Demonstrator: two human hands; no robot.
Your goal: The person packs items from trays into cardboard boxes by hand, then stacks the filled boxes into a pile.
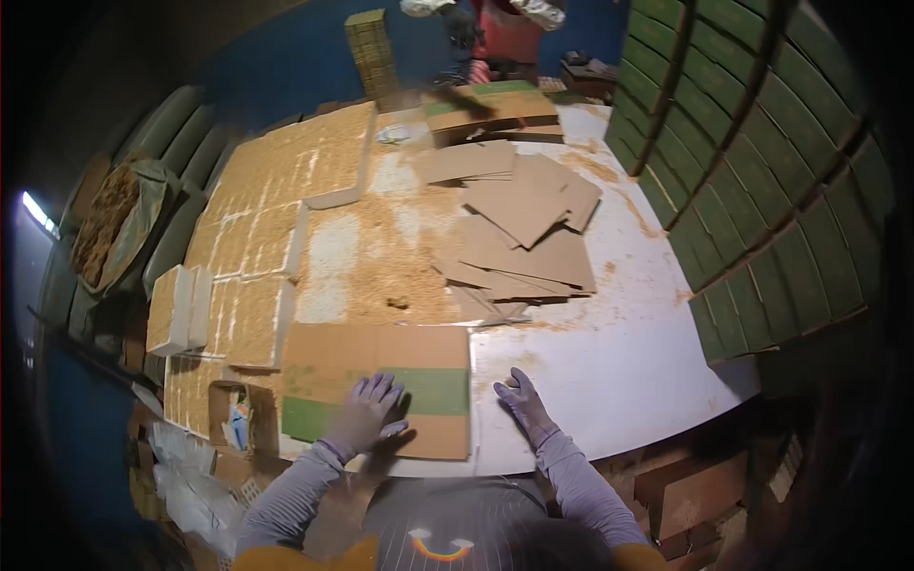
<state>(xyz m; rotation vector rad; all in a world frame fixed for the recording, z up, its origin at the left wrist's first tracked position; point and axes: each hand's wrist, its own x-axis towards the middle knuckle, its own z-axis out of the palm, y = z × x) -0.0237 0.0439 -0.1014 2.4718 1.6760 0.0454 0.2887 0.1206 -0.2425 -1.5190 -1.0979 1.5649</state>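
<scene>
My left hand, in a pale purple glove, lies on a flat brown cardboard piece with a green band at the table's near edge. Its fingers are stretched out and slightly spread. To the right of the cardboard, my right hand, gloved too, is over the white tabletop. Its thumb and fingers are apart, with nothing between them. Whether it touches the table I cannot tell. Beyond the hands lies a loose pile of plain cardboard sheets.
White blocks topped with tan crumbs line the left side. An open carton stands near left, an open sack farther left. Stacked green boxes wall the right. Banded cardboard lies at the back, where another person's gloved hand shows.
</scene>
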